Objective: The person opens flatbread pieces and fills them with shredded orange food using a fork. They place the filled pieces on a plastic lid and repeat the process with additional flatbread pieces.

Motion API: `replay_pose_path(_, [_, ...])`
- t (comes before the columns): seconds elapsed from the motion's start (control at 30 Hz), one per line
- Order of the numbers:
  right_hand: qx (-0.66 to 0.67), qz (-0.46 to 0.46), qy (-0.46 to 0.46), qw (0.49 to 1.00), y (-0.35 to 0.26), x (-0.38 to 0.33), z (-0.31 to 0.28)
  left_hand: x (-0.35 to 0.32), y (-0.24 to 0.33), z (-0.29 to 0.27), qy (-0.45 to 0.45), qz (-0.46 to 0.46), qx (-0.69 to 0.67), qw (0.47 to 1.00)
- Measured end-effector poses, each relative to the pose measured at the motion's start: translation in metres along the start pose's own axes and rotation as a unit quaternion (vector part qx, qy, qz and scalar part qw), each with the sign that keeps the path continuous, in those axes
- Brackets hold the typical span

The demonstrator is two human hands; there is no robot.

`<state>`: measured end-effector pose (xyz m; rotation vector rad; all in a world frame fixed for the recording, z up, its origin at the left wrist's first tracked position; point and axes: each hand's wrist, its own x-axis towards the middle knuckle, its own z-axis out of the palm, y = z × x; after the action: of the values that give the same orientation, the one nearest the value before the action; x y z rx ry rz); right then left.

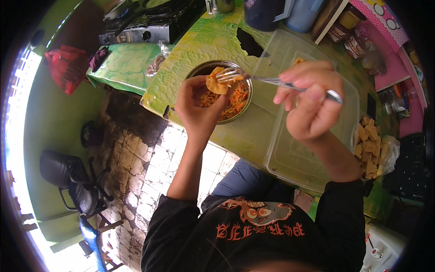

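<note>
My left hand (197, 109) pinches a piece of golden fried tofu (214, 86) over a round metal bowl (248, 103). Inside the bowl is a shredded vegetable mix (235, 105) with orange strands. In my right hand (315, 102) is a metal fork (272, 80), held level by its handle. Its tines carry some of the mix and meet the tofu's opening. Under my right hand lies a wide, clear plastic container (283, 149). Behind my right fingers a bit of an orange-brown piece (299, 60) shows at its far end.
Several fried tofu pieces (369, 147) lie heaped in a plastic bag at the right. A blue pitcher (304, 16) and a dark container (260, 16) stand at the back of the green table (204, 41). Far left is a gas stove (140, 34); a black chair (74, 177) stands on the floor.
</note>
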<state>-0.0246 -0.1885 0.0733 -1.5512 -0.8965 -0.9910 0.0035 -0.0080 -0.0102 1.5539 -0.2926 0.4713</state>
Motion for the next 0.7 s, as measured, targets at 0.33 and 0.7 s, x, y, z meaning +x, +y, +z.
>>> replay_pose_path(0.33, [0.001,0.156,0.126,0.98,0.021,0.01,-0.021,0.021,0.003,-0.041,0.034,-0.171,-0.282,0.943])
replay_pose_path(0.7, [-0.015,0.261,-0.044,0.964,0.052,-0.017,0.002,0.018,0.024,-0.046,0.023,-0.084,-0.112,0.99])
